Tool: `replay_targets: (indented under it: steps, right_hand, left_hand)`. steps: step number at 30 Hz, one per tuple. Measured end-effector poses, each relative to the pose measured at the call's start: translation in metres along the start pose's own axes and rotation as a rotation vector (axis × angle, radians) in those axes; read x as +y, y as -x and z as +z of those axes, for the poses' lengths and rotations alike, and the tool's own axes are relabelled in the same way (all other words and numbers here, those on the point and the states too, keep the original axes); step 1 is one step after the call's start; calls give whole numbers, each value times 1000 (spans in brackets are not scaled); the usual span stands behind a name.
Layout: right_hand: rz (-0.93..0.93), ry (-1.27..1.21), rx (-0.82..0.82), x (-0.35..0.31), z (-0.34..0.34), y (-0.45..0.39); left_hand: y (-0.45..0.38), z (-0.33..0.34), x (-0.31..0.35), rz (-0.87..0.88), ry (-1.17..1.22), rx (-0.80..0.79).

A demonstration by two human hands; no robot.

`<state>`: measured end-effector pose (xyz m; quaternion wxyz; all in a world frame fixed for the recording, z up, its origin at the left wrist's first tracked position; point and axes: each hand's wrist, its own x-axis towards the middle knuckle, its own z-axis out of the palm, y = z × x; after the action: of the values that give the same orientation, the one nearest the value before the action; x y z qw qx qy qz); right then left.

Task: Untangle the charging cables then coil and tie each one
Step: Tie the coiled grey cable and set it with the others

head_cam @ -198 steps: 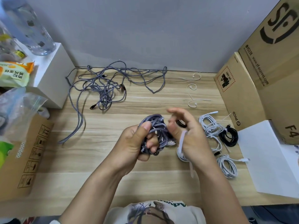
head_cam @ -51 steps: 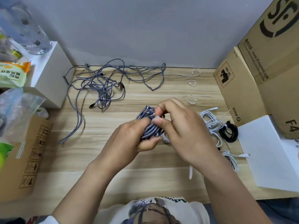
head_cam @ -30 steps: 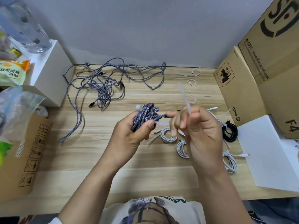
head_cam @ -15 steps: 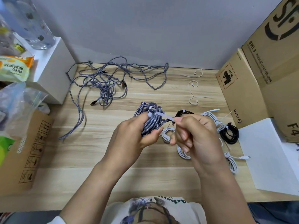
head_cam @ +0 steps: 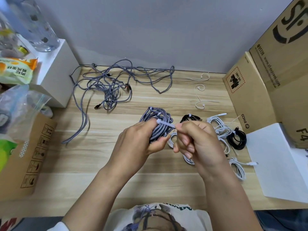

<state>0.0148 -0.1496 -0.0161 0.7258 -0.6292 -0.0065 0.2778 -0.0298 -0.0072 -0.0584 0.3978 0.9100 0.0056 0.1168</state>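
Note:
My left hand (head_cam: 136, 144) grips a coiled grey braided cable (head_cam: 158, 120) above the middle of the wooden table (head_cam: 100, 164). A white zip tie (head_cam: 165, 123) runs round the coil, its head at my left thumb. My right hand (head_cam: 196, 144) pinches the tie's tail just right of the coil. A tangle of grey braided cables (head_cam: 110, 85) lies at the back left. Several tied coils lie to the right: white ones (head_cam: 220, 125) (head_cam: 238, 169) and black ones (head_cam: 237, 139) (head_cam: 191, 117).
Loose white zip ties (head_cam: 200, 104) lie at the back right. Cardboard boxes (head_cam: 250, 90) and a white sheet (head_cam: 276, 160) stand along the right. At the left are a white box (head_cam: 55, 69), a cardboard box (head_cam: 25, 155), bags and a bottle (head_cam: 36, 22).
My right hand brought the tie's tail down from upright and now pulls it sideways to the right of the coil. The coil stays in my left hand.

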Motion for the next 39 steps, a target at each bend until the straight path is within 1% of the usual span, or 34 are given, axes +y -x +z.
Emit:
replay_targets:
  steps: [3, 7, 8, 9, 11, 13, 15, 17, 18, 19, 21, 23, 25, 26, 28, 30, 32, 35, 39]
  right_hand:
    - [3, 33, -51, 4, 0, -3]
    - [34, 144, -48, 13, -2, -11]
    - [26, 222, -38, 15, -4, -12]
    - [-11, 360, -24, 17, -6, -14]
    - [-179, 710, 57, 21, -10, -18]
    - [-351, 911, 136, 22, -10, -21]
    - [-438, 1066, 91, 21, -7, -26]
    - [-437, 1219, 7, 18, -1, -28]
    - [-409, 1252, -35, 18, 0, -30]
    - [-371, 1222, -76, 18, 1, -32]
    - [-299, 987, -128, 21, -1, -37]
    - [-294, 763, -124, 25, -3, -41]
    - [-279, 548, -139, 28, -6, -41]
    - [-255, 435, -145, 26, -4, -39]
    - [-240, 201, -103, 16, -4, -35]
    - [-276, 23, -39, 2, -7, -33]
    - [-255, -147, -34, -7, -8, -28]
    - [-161, -329, -78, -9, -5, -18]
    - [-147, -407, -134, -5, -1, -7]
  left_hand:
    - [1, -1, 2, 25, 11, -31]
    - [4, 2, -2, 85, -145, -61]
    - [4, 3, -6, 94, -186, -84]
    - [5, 3, -11, 107, -223, -103]
    - [7, 1, -21, 137, -282, -139]
    - [8, 0, -27, 163, -310, -180]
    - [10, 0, -27, 212, -346, -201]
    - [10, 1, -24, 254, -385, -194]
    - [9, 2, -23, 271, -394, -184]
    - [9, 2, -22, 281, -396, -183]
    - [10, 4, -22, 292, -398, -186]
    - [13, 5, -23, 272, -373, -182]
    - [13, 6, -22, 230, -298, -191]
    - [13, 7, -23, 237, -285, -192]
    - [15, 11, -26, 260, -287, -226]
    - [20, 14, -32, 164, -177, -307]
    - [23, 16, -38, 12, -4, -352]
    - [21, 17, -44, -108, 205, -282]
    - [16, 18, -42, -232, 433, -131]
